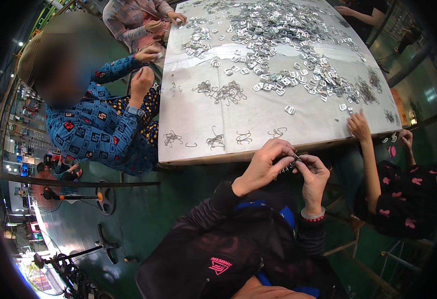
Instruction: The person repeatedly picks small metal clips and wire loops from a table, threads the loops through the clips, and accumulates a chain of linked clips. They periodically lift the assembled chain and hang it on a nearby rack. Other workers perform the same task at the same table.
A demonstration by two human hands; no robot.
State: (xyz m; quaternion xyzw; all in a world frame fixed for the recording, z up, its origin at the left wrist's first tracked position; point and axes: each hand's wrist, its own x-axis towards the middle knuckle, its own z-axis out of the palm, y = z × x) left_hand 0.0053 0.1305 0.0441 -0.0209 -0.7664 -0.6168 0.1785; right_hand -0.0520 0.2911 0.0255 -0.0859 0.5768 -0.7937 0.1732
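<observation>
My left hand (267,164) and my right hand (313,180) meet just off the near edge of the table, fingers pinched together. Between them is a small dark metal piece (284,171) with a ridged or coiled look; its exact kind is too small to make out. Wire hooks (277,132) lie in a small group on the table just beyond my left hand. Further left along the same edge are more little groups of bent wire hooks (215,139).
A white-covered table (258,117) bears a large heap of silvery metal buckles (278,35) and a tangle of wire hooks (223,91). A person in blue patterned clothes (91,117) sits at left. At right, a co-worker's hand (359,125) reaches over the table. A fan (49,193) stands behind left.
</observation>
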